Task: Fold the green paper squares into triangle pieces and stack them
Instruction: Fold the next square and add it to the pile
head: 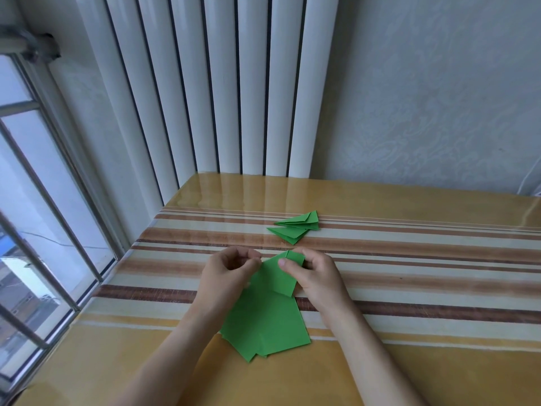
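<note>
Both hands, left hand (231, 266) and right hand (310, 272), pinch a half-folded green paper square (276, 278) over loose green squares (266, 326) mid-tabletop (424, 370); folded triangle pieces (295, 227) point left, nearer the far edge.

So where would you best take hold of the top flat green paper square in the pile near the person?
Probably by its near right corner, from the right: the flat green paper square pile is fanned, so corners overhang the glossy striped table, and both hands cover its far end.
</note>
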The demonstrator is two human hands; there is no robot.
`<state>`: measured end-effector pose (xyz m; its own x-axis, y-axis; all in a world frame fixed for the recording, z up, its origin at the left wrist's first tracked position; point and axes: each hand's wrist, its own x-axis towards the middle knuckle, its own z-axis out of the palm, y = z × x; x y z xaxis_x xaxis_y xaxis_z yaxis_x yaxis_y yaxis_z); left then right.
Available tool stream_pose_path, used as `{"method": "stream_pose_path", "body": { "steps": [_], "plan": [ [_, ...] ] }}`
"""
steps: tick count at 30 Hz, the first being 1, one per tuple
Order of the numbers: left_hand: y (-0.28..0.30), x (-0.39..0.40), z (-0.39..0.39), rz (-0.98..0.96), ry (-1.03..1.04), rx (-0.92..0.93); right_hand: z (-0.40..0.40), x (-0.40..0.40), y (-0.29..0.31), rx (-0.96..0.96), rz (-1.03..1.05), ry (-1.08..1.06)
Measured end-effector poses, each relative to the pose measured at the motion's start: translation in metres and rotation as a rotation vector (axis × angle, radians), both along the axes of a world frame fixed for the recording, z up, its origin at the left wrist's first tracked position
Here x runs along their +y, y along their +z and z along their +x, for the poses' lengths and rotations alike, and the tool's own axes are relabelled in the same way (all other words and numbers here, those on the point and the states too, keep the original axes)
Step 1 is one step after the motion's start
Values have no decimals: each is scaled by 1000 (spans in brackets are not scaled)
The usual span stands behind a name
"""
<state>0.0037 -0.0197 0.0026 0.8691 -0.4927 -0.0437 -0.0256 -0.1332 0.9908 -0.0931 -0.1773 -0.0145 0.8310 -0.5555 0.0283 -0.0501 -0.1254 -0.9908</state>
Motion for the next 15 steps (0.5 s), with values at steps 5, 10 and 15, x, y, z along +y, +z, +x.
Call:
{"method": "stream_pose_path", "body": {
  "steps": [5, 10, 15],
  "plan": [
    [0, 1, -3, 76, -94, -109, 0, -2, -2, 6, -27, 51],
    [3, 1, -2, -57, -32, -12, 1, 2, 0, 8, 87, 81],
    [-4, -2, 0, 36, -15, -72, 4, 3, -2, -3, 71, 13]
  ]
}}
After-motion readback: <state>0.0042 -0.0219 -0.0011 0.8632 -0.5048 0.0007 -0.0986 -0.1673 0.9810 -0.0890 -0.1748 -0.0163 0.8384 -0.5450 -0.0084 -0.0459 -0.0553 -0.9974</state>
